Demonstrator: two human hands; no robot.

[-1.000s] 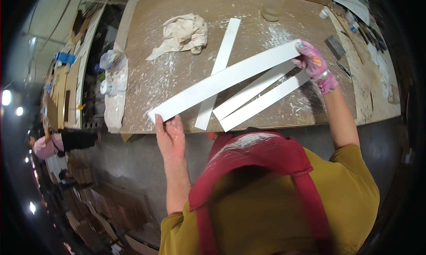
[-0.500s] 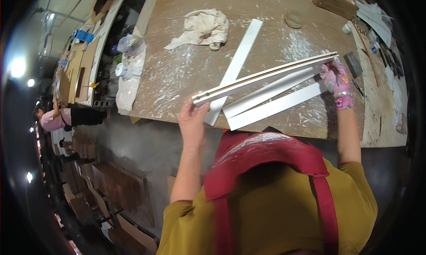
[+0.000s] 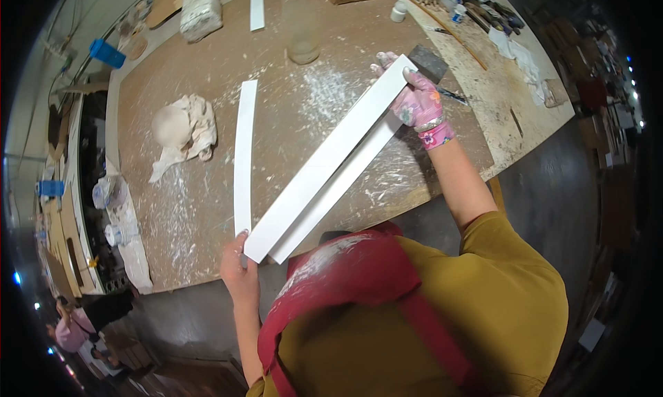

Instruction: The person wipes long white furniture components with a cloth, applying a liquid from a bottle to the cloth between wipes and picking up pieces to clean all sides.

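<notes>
A long white strip [image 3: 328,165] slants between my hands, its broad flat face up. My bare left hand [image 3: 240,269] grips its near lower end, fingers closed at the edge. The far upper end is held in my right hand [image 3: 419,103], which wears a pink flowered glove; the thumb lies on the face and the other fingers are partly hidden beneath. Just under it, a second white strip [image 3: 345,183] shows along its right side, partly covered. To the left another white strip [image 3: 244,155] lies on the table. A dark grey block [image 3: 429,63] sits beside the gloved fingers.
The brown worktable [image 3: 290,100] carries white smears. On it are a crumpled rag [image 3: 197,127], a glass bottle [image 3: 302,34], a white wrapped block [image 3: 202,13] and a small white jar [image 3: 398,11]. Tools [image 3: 492,17] lie at the far right. Another person [image 3: 72,328] is at far left.
The held strip has turned from its grooved edge to its flat face and now slants more steeply. My view has swung to the right, so the table appears rotated.
</notes>
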